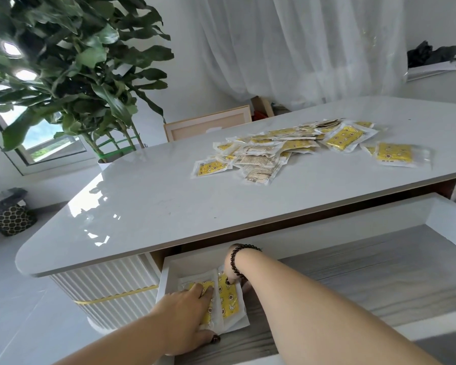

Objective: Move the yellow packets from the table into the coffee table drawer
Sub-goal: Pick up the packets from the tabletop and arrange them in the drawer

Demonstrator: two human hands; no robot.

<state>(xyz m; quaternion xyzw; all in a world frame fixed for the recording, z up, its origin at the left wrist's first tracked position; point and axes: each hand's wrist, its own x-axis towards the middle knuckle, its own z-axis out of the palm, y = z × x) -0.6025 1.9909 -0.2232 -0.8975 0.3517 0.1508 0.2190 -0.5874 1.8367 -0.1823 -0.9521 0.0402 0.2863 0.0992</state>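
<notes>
The left hand [187,312] lies flat, fingers straight, pressing on a yellow packet [195,287] in the near left corner of the open coffee table drawer [353,272]. The right hand [231,267] reaches into the same corner from the other side; only its wrist, with a dark bead bracelet [234,262], and a little of the hand show, the fingers being tucked behind the forearm, so I cannot tell whether they grip anything. They come down at the top edge of a second yellow packet [228,299], which lies just beside the first, the two touching along their clear edges. The two hands are close together but not touching. The rest of the drawer floor, grey and wood-grained, stretches away to the right, and the right forearm crosses over it. Above the drawer, the white glossy table top [148,201] overhangs its back part. On the far right half of the top lies a loose heap of yellow packets [287,148], some face up and some showing a pale printed back, with one packet [394,154] lying a little apart at the right. Beyond the table stand a large leafy plant [71,67], a framed panel [208,125] leaning by a white curtain [300,43], and at far left, on the floor, a patterned bag [13,219].
</notes>
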